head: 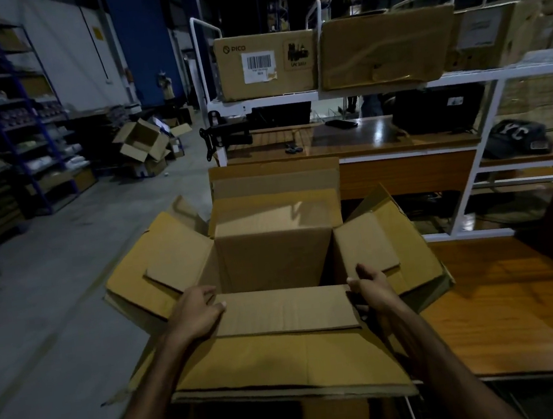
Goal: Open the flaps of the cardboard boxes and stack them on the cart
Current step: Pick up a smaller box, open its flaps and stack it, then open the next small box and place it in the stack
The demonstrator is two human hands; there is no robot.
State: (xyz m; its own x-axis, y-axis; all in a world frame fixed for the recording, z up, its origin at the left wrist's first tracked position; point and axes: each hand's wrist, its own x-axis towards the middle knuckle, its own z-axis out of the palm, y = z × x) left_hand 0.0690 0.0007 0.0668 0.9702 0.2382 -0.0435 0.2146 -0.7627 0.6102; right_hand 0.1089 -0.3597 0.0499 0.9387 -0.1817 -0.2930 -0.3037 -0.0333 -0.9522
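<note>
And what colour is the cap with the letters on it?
The cap is dark, navy or black, with pale letters; the head view, the only one, shows it on the right shelf.

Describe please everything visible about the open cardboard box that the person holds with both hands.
The open cardboard box is plain brown corrugated board, upright, with its top open and its inside looking empty. All four flaps are folded outward: far, left, right and near. The left hand grips the near flap's left end; the right hand holds its right end. The box sits on more flattened-out cardboard beneath, beside a wooden table.
</note>
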